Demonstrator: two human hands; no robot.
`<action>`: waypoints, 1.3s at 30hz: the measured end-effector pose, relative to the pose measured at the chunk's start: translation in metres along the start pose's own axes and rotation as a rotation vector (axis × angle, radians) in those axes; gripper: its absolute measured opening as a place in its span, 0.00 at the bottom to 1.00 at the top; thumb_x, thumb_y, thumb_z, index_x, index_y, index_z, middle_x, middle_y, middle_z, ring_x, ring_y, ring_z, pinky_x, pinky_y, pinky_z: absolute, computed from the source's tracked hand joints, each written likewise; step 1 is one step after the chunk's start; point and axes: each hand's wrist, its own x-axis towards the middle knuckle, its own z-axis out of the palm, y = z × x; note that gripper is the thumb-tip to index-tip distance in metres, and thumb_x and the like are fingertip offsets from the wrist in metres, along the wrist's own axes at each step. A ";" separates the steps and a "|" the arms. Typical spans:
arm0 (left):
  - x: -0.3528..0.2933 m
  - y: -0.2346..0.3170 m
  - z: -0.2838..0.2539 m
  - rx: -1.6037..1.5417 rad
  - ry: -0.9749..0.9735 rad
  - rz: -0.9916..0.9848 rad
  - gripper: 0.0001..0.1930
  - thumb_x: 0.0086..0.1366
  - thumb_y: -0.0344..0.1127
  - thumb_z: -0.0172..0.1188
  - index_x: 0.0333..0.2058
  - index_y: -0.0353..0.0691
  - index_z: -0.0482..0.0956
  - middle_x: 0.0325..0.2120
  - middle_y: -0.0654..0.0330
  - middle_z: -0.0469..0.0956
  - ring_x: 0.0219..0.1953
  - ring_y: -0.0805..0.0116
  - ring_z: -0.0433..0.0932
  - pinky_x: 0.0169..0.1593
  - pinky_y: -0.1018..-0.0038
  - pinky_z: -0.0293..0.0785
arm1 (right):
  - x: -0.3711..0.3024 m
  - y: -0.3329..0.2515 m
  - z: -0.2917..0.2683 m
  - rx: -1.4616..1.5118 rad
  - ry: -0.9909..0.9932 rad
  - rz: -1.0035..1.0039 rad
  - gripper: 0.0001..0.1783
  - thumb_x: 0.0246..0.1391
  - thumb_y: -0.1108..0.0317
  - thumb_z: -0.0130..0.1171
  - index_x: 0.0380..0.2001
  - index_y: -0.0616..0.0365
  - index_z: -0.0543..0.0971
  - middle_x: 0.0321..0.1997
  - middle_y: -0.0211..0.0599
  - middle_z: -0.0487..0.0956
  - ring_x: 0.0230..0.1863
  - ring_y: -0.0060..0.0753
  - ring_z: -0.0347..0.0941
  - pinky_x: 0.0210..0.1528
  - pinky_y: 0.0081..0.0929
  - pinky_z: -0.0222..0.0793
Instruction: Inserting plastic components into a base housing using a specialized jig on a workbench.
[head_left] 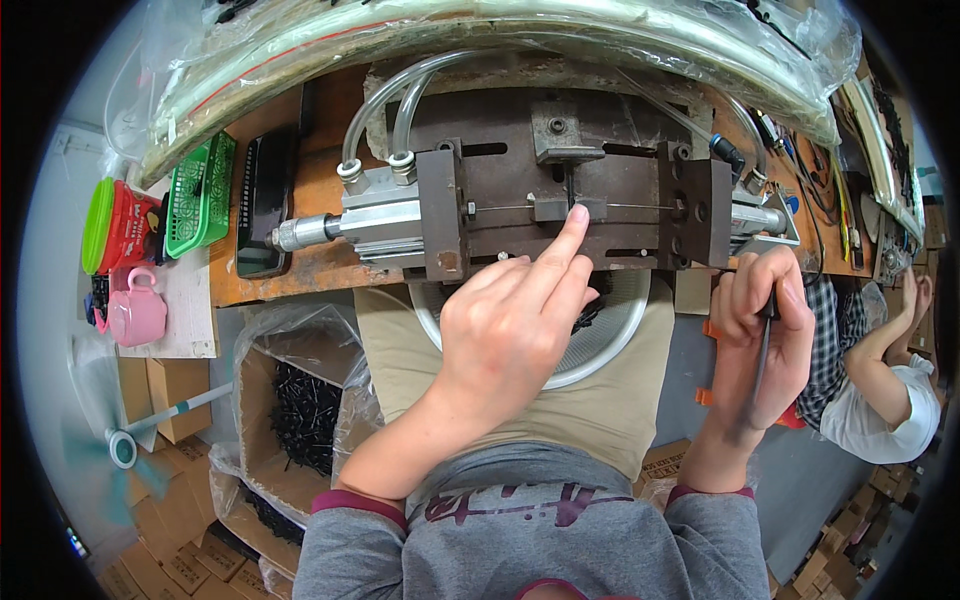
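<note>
My left hand (515, 320) reaches over a dark metal clamping fixture (625, 235). Its index finger is stretched out, the tip touching a small metal block (550, 210) at the middle, beside a thin black part (571, 185) standing there. The other fingers are loosely bent, and nothing shows in them. Off the fixture's right end, my right hand (765, 340) is closed on a thin dark rod with a black end (768, 310); the rod points down along the wrist. Silver air cylinders (380, 230) sit at both ends of the fixture.
A white perforated basket (630, 330) with black pieces rests on my lap. Left of me, a lined carton (255, 400) holds many black parts. A green basket (200, 195), black tray (262, 210) and pink cup (137, 310) stand at the left. Another person (890, 400) sits at the right.
</note>
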 end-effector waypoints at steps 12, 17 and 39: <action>0.024 0.003 -0.039 -0.163 -0.032 -0.018 0.15 0.53 0.38 0.74 0.37 0.38 0.85 0.40 0.57 0.85 0.25 0.70 0.81 0.32 0.79 0.76 | -0.009 -0.003 -0.002 -0.394 0.041 -0.374 0.15 0.58 0.80 0.59 0.48 0.71 0.76 0.47 0.52 0.78 0.35 0.33 0.81 0.31 0.19 0.78; 0.100 -0.036 -0.073 0.025 0.241 0.154 0.12 0.59 0.32 0.68 0.40 0.33 0.85 0.36 0.57 0.85 0.32 0.72 0.82 0.39 0.77 0.79 | -0.011 0.007 0.019 -0.619 -0.013 -0.374 0.17 0.55 0.88 0.57 0.48 0.71 0.80 0.52 0.50 0.77 0.46 0.40 0.80 0.44 0.27 0.83; 0.188 -0.065 -0.065 -0.339 0.236 0.119 0.09 0.64 0.29 0.62 0.39 0.32 0.85 0.28 0.56 0.84 0.30 0.73 0.80 0.35 0.77 0.76 | 0.001 0.067 0.049 -1.413 -0.289 -0.876 0.16 0.40 0.81 0.62 0.37 0.75 0.81 0.51 0.57 0.79 0.27 0.27 0.75 0.29 0.21 0.75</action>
